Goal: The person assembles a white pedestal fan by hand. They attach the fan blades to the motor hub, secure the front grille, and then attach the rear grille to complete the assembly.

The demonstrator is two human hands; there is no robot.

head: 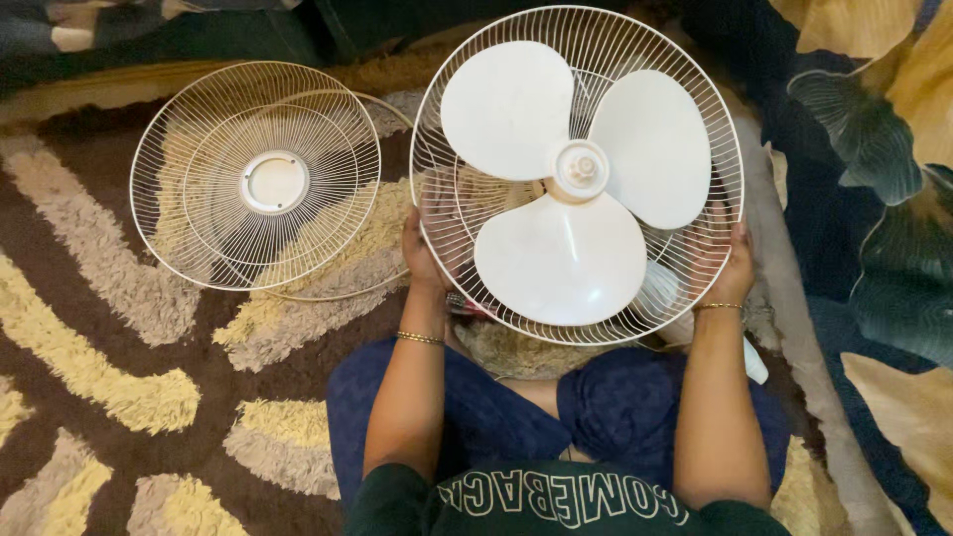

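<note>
The rug (119, 328), brown with cream bands, covers the floor where the person sits. On their lap stands the fan (576, 174): its rear wire guard (437, 129) faces up with the three-blade propeller (566, 258) seated on the hub cap (581, 167) in the middle. The guard acts as a shallow basket here, and the blades are the only thing inside it. To the left on the rug lies the front grille (256, 177), flat, well apart from the fan, with a thin loose ring (392, 258) partly under its edge.

The left hand (425, 248) holds the guard's left rim from behind, fingers spread across the wires. The right hand (730, 260) grips the right rim; its fingers curl behind the wires (how far they close, I cannot tell).

By my judgement the fan is partway between open and closed: blades on, front cover off. Any next handling calls for a steady two-sided hold so the guard stays level.
</note>
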